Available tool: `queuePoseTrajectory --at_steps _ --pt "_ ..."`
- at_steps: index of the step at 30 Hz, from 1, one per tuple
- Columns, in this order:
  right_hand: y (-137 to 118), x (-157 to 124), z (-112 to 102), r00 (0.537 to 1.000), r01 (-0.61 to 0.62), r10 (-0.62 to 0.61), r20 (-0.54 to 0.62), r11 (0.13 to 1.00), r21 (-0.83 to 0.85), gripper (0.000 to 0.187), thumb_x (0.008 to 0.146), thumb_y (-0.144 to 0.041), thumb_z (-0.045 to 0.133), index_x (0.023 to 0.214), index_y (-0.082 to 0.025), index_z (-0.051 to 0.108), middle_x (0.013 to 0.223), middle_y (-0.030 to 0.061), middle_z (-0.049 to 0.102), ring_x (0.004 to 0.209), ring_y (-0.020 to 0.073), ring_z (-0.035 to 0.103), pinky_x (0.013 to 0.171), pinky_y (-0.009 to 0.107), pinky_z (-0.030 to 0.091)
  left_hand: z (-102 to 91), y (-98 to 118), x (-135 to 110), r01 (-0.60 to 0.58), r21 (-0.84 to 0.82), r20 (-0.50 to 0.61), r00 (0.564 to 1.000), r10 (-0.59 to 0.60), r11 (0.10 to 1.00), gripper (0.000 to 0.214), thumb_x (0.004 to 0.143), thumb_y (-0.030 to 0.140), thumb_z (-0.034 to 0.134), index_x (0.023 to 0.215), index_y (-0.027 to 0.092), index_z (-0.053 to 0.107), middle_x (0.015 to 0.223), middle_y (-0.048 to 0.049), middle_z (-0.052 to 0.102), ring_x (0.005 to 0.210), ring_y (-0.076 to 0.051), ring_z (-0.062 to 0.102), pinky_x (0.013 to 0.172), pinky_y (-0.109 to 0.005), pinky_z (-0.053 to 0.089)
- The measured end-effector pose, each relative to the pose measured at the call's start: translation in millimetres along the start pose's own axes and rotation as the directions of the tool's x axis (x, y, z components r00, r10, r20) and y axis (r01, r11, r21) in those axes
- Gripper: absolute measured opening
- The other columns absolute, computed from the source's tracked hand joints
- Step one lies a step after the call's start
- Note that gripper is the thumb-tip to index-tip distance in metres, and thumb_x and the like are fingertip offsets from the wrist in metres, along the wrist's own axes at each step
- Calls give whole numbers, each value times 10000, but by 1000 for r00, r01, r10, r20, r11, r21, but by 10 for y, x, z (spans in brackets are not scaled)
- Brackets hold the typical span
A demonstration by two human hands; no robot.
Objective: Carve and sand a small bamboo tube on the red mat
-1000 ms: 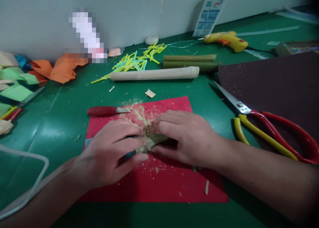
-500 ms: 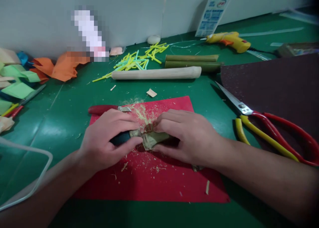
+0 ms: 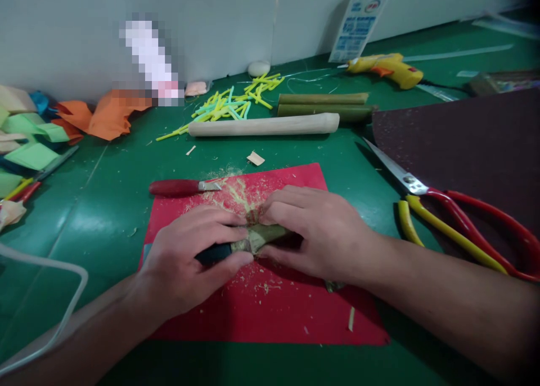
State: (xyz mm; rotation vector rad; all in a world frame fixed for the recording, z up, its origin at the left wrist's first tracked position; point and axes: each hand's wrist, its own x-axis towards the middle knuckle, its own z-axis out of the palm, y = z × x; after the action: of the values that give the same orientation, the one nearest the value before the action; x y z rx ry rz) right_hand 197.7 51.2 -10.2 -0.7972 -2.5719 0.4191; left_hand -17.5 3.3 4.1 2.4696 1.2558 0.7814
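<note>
My left hand point(image 3: 189, 256) is closed around a dark blue-black piece point(image 3: 213, 254) with a dusty, olive-grey end point(image 3: 241, 244); what kind of thing it is, I cannot make out. That end meets a short olive-green bamboo piece point(image 3: 268, 237), which my right hand point(image 3: 312, 223) presses from above, fingers curled over it. Much of both pieces is hidden by the hands. Under them lies a red mat point(image 3: 202, 330), strewn with pale shavings and dust. A red-handled blade tool point(image 3: 175, 188) rests at the mat's far left edge, beyond my left hand.
A peeled bamboo stick point(image 3: 264, 125), green bamboo pieces point(image 3: 324, 99) and cut yellow straws point(image 3: 223, 107) lie behind the mat. Large scissors point(image 3: 415, 186) sit at right, a yellow glue gun point(image 3: 386, 68) farther back. Folded paper point(image 3: 34, 124) is piled at left; a white cable point(image 3: 80, 273) curves nearby.
My left hand has slid right and a little down with the dark piece, closer to my right hand. More of the red-handled tool shows. My right hand stays nearly still.
</note>
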Motion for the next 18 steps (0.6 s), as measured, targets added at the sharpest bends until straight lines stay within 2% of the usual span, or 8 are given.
queuePoseTrajectory --at_steps 4,8,14,18 --pt "2 -1 2 1000 -2 2 0 1000 13 209 827 -382 534 832 -176 569 849 51 627 798 178 548 645 278 379 4 22 25 -67 39 -6 998 67 997 178 790 270 643 954 203 638 1002 -44 664 949 -181 618 841 -347 526" --pt "4 -5 3 1000 -5 5 4 1000 12 201 824 -378 542 835 -179 567 849 49 630 788 176 545 634 276 380 25 -9 48 -67 54 -38 997 69 996 160 790 251 641 943 205 635 945 -34 678 930 -180 623 862 -364 520" --pt "16 -17 25 1000 9 -8 -7 1000 21 222 840 -391 518 843 -174 568 863 47 626 822 181 542 666 284 388 3 56 -12 -108 56 27 994 107 993 214 777 252 655 981 201 622 1031 -42 647 963 -179 602 850 -347 516" --pt "10 -4 17 1000 -6 6 -6 1000 3 218 818 -378 549 832 -162 573 834 42 623 781 171 540 626 274 379 13 8 16 -104 87 -16 994 105 991 207 773 249 658 971 201 623 997 -42 660 949 -187 607 862 -367 510"
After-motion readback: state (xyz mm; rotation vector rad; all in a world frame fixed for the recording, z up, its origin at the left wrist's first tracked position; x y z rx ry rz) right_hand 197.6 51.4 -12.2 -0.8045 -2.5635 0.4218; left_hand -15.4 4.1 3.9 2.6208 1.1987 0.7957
